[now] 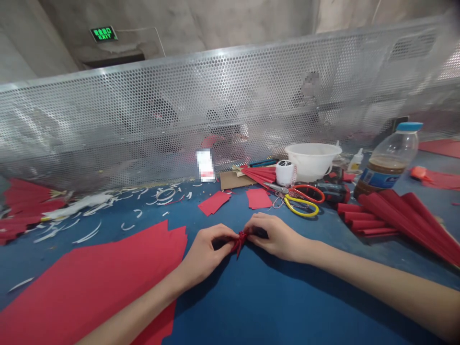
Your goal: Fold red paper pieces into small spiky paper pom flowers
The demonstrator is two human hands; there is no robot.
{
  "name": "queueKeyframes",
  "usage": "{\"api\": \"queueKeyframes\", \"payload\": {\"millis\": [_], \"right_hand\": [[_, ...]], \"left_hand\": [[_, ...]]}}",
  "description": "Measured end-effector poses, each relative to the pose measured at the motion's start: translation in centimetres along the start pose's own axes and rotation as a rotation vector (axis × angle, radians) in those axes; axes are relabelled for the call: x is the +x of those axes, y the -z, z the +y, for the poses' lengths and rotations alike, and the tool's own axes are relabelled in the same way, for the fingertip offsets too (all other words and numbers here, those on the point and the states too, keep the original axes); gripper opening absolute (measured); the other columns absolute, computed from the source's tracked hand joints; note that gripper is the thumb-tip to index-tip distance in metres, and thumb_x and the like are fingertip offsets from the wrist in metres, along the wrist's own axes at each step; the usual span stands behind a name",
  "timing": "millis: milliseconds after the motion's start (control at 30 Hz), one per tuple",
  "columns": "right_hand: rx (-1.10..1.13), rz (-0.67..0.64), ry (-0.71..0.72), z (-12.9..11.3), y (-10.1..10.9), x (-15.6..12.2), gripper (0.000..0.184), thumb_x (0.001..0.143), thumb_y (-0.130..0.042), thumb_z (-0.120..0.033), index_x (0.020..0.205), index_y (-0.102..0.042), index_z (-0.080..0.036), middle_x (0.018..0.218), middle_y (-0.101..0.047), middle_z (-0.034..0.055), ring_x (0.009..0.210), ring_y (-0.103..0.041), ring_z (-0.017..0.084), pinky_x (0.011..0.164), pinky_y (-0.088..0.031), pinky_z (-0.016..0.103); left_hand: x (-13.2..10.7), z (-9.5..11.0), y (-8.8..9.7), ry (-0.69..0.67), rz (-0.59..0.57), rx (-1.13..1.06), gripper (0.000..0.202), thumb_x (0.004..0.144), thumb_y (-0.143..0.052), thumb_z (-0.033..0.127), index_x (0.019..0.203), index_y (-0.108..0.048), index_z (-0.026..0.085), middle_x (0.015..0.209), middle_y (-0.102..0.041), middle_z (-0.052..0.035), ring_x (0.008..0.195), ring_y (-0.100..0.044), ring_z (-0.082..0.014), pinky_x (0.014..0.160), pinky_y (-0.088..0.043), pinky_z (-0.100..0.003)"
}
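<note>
My left hand (208,251) and my right hand (275,237) meet above the blue work surface (230,297), pinching a small gathered bundle of red paper (240,242) between their fingers. Its folds are partly hidden by my fingertips. Large flat red paper sheets (93,280) lie under and beside my left forearm. Closer to my right hand are two small red paper squares (258,198), and red-and-yellow-handled scissors (302,199) lie beyond it.
Pleated red paper fans (398,215) lie at right, and others (32,201) lie at left among white paper trimmings (82,206). A white bowl (312,160), a cordless drill (332,191) and a plastic bottle (390,160) stand at the back, before a perforated metal screen (179,115).
</note>
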State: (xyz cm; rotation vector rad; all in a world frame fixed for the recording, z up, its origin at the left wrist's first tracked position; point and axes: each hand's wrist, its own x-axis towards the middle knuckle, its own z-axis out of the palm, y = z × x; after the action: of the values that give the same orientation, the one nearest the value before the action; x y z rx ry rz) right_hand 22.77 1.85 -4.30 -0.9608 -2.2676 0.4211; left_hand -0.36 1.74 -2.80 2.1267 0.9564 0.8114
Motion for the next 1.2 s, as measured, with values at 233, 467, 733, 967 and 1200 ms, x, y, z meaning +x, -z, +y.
{"api": "queueKeyframes", "payload": {"millis": [233,467,733,967,1200], "right_hand": [[0.025,-0.002,-0.004,-0.2,0.0,0.0,0.014,0.086,-0.057,-0.011,0.094,-0.063,-0.020,0.089,-0.068,0.0023,0.084,-0.060,0.017,0.073,-0.046,0.026],[0.013,-0.032,0.009,-0.2,-0.1,0.0,0.011,0.086,-0.060,-0.016,0.096,-0.063,-0.020,0.089,-0.068,0.0026,0.082,-0.060,0.017,0.072,-0.046,0.026],[0.005,-0.044,0.026,-0.1,-0.1,-0.1,0.015,0.089,-0.060,-0.019,0.103,-0.062,-0.020,0.090,-0.067,0.0038,0.083,-0.059,0.018,0.073,-0.045,0.027],[0.016,-0.052,0.050,-0.1,-0.1,0.0,0.011,0.091,-0.057,-0.018,0.101,-0.063,-0.019,0.093,-0.067,0.0052,0.085,-0.060,0.018,0.074,-0.046,0.027],[0.013,-0.060,0.042,-0.1,0.0,-0.2,0.011,0.090,-0.058,-0.017,0.099,-0.063,-0.019,0.092,-0.066,0.0053,0.084,-0.060,0.018,0.072,-0.047,0.027]], "left_hand": [[-0.5,1.4,-0.2,-0.079,-0.001,0.125,0.024,0.078,-0.074,0.030,0.100,-0.072,0.023,0.099,-0.070,-0.0039,0.088,-0.065,-0.0193,0.083,-0.052,-0.030],[-0.3,1.1,-0.6,-0.066,0.034,0.160,0.011,0.081,-0.072,0.026,0.091,-0.071,0.021,0.089,-0.070,-0.0018,0.080,-0.064,-0.0168,0.076,-0.051,-0.028],[-0.2,0.0,-0.2,-0.113,-0.001,0.084,0.021,0.090,-0.059,0.016,0.100,-0.075,0.025,0.105,-0.070,-0.0032,0.095,-0.064,-0.0173,0.088,-0.050,-0.029],[-0.2,0.7,-0.2,-0.043,-0.016,0.073,0.017,0.090,-0.060,0.022,0.097,-0.075,0.023,0.097,-0.069,-0.0035,0.080,-0.064,-0.0146,0.074,-0.052,-0.026],[-0.5,0.7,-0.7,-0.119,0.039,0.137,0.013,0.087,-0.064,0.018,0.096,-0.073,0.021,0.096,-0.070,-0.0026,0.082,-0.066,-0.0152,0.077,-0.053,-0.027]]}}
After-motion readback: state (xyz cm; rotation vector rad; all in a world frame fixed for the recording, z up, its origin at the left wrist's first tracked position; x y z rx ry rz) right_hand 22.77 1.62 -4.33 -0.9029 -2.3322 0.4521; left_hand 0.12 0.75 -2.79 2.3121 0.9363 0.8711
